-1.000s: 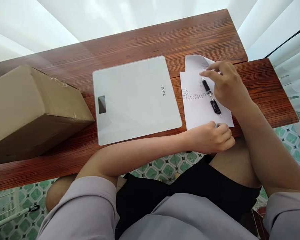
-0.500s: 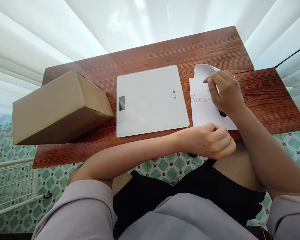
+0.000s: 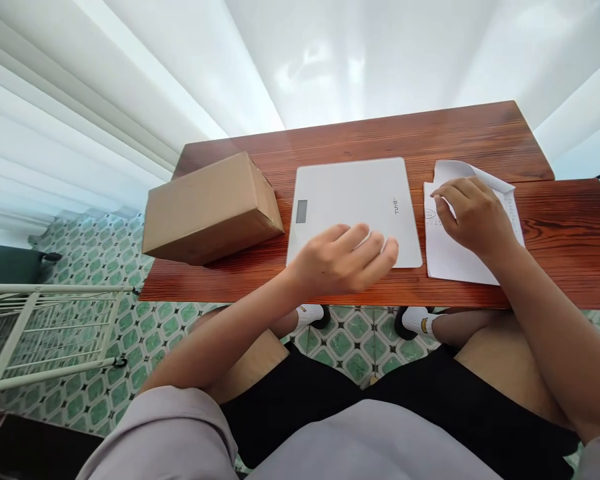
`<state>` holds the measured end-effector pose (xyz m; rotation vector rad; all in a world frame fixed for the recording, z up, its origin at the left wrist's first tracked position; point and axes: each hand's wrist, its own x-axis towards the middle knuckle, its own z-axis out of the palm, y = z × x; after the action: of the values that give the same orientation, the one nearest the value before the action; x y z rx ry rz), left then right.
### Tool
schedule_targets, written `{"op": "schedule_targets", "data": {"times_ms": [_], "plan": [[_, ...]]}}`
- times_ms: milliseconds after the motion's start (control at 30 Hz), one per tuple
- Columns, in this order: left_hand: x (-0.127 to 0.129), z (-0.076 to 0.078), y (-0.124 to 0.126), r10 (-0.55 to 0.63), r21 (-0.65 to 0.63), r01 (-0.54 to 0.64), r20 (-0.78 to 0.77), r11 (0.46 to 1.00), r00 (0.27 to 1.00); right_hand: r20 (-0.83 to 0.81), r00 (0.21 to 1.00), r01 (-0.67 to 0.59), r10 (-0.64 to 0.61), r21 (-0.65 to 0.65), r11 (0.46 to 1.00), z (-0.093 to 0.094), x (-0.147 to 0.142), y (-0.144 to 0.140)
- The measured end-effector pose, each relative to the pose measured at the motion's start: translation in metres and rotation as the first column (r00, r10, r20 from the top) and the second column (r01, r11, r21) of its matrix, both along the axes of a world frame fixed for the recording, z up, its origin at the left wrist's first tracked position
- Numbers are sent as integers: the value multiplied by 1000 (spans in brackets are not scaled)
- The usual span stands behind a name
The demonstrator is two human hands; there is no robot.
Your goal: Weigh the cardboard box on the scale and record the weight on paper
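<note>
Under the left hand's (image 3: 343, 260) loose fingers (image 3: 375, 250), the scale (image 3: 353, 200).

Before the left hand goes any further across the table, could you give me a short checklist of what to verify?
1. Scale lies flat on the table: ok.
2. Scale top bears nothing but the left hand over its near edge: ok.
3. Scale display blank or lit: cannot tell.
4. Cardboard box stands apart from the scale: ok.
5. Right hand rests on the paper: ok.
6. Pen in view: not ok, none shows.
</note>
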<state>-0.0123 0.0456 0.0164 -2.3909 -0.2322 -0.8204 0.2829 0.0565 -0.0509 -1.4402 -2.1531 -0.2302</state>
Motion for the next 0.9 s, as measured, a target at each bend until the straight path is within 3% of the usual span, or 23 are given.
{"op": "schedule_targets", "data": {"times_ms": [200, 400, 500, 633, 800, 900], "plan": [[-52, 8, 4, 156, -33, -152, 171, 988, 973, 57, 994, -93, 91, 28, 995, 2, -27, 5], [-106, 19, 6, 343, -134, -317, 314, 939, 885, 19, 978, -210, 209, 47, 977, 30, -87, 17], [-132, 19, 8, 449, -203, -402, 461, 893, 765, -34, 969, -243, 245, 51, 969, 43, -129, 26], [-166, 13, 12, 541, -320, -450, 636, 834, 550, -134, 931, -338, 338, 30, 941, 53, -184, 35], [-210, -12, 18, 594, -503, -337, 757, 796, 272, -422, 839, -390, 343, -27, 921, 45, -239, 42], [-233, -33, 26, 673, -640, -220, 728, 736, 131, -602, 765, -395, 229, -157, 905, 35, -262, 47]]}}
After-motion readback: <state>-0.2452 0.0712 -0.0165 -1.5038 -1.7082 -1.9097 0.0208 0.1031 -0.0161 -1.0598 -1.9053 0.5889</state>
